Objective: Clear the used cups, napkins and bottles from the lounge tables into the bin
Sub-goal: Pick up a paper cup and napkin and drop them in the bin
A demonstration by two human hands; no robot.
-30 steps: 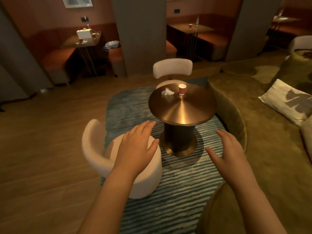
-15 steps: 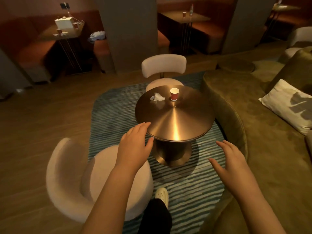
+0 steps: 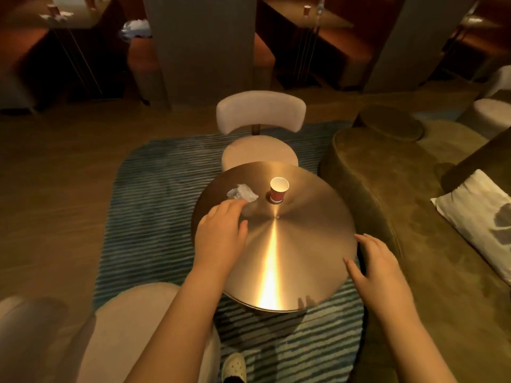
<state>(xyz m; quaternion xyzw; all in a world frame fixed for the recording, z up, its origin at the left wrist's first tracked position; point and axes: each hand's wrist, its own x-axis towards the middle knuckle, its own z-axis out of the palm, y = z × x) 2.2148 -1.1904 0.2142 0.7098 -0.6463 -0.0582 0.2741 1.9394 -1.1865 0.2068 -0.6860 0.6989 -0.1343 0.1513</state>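
A lounge: curved sofa (image 3: 387,194), round brass table (image 3: 304,258) (booth seating behind).

Heads up on what's murky here: the left hand (image 3: 221,233) covers the near edge of the crumpled napkin (image 3: 244,192), so I can't tell if the fingertips actually touch it. The right hand (image 3: 378,268) hides a bit of the right edge of the counter (image 3: 304,244), and its base is out of sight under the top. The near chair (image 3: 116,327) at bottom left is a blurry smear, cut by the frame. A shoe (image 3: 234,366) gets chopped by the bottom edge. A cup (image 3: 306,10) on a far booth table is tiny, and the white lump (image 3: 137,28) on a booth seat is anyone's guess. The pillow (image 3: 481,225) runs off the right edge.
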